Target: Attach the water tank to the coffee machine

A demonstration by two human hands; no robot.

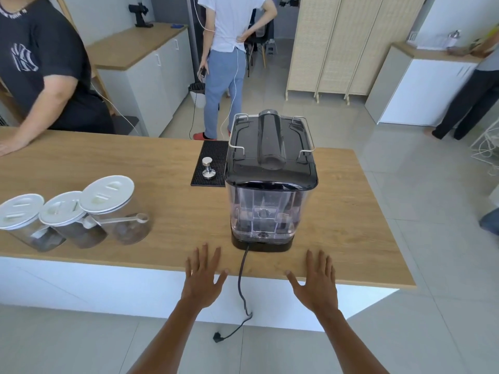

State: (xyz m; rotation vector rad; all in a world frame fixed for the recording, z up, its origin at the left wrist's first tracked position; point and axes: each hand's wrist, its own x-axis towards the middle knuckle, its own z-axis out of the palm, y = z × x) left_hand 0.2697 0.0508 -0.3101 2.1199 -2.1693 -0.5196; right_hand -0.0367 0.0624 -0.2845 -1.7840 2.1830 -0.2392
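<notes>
Water tank (263,211) is standing upright against the coffee machine (270,149), straight ahead between the empty, spread left hand (203,273) and right hand (314,282).

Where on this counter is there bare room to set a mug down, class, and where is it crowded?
Free: the wood right of the coffee machine up to the counter edge, and the wide stretch between the three jars and the far edge. Crowded: the near left corner with the jars and scoop, and the mat holding the tamper.
</notes>
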